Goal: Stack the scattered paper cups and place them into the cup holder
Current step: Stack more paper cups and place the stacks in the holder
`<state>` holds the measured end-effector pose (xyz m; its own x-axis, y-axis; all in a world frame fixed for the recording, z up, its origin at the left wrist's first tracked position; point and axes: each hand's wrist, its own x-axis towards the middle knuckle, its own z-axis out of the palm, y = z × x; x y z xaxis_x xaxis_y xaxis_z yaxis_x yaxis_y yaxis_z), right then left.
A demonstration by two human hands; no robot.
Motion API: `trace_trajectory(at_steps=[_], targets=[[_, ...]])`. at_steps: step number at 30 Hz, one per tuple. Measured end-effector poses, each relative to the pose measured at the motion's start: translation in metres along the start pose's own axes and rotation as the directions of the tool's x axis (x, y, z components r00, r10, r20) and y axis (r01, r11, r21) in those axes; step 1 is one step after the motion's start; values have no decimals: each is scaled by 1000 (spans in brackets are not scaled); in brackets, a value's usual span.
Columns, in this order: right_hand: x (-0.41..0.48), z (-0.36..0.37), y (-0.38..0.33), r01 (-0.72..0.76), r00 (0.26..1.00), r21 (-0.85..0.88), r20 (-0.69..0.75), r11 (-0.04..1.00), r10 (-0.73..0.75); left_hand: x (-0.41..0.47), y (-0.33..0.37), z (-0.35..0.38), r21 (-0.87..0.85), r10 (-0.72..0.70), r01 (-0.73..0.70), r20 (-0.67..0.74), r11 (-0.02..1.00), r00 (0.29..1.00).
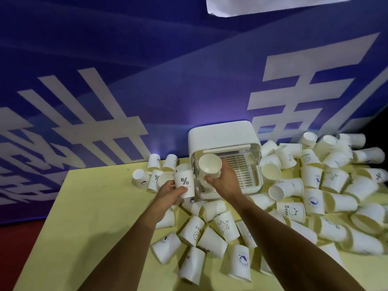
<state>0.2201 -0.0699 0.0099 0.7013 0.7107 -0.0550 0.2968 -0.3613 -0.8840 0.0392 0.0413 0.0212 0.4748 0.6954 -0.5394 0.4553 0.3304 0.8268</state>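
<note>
Left of centre: gripping a percent-sign cup [184, 183] in the left hand [172, 195], fingers and thumb curled round its lower half, cup upright, mouth up, base hidden down in the palm. Just right of it, at centre: gripping a plain cup [210, 165] in the right hand [224, 179], fingers wrapped round its narrow end, cup tilted so the open mouth faces up and toward the viewer. Hard to tell whether holding one cup there or a short nested stack. Close side by side but not touching, with the percent-sign cup slightly lower in the frame. Long axes not lined up, one vertical and the other leaning. Probably calls for lifting the left cup up and rightward, tipping it to match the lean, then dropping its base into the waiting mouth. Directly behind the right hand: the white cup holder [220, 133] with its slotted tray showing, so closer to the right hand than to the left for the later placing. Far from finished, judging by the many loose cups [315, 185] lying on their sides across the yellow surface [94, 206], heaped toward the right edge and lower centre, a few more behind the left hand. Behind everything, a blue banner [126, 80].
</note>
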Motion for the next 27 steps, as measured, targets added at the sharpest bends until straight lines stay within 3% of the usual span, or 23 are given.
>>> trace_trajectory(at_steps=[27], targets=[[0, -8, 1, 30, 999, -202, 47, 979, -21, 4, 1, 0, 68, 8, -16, 117, 998, 993]])
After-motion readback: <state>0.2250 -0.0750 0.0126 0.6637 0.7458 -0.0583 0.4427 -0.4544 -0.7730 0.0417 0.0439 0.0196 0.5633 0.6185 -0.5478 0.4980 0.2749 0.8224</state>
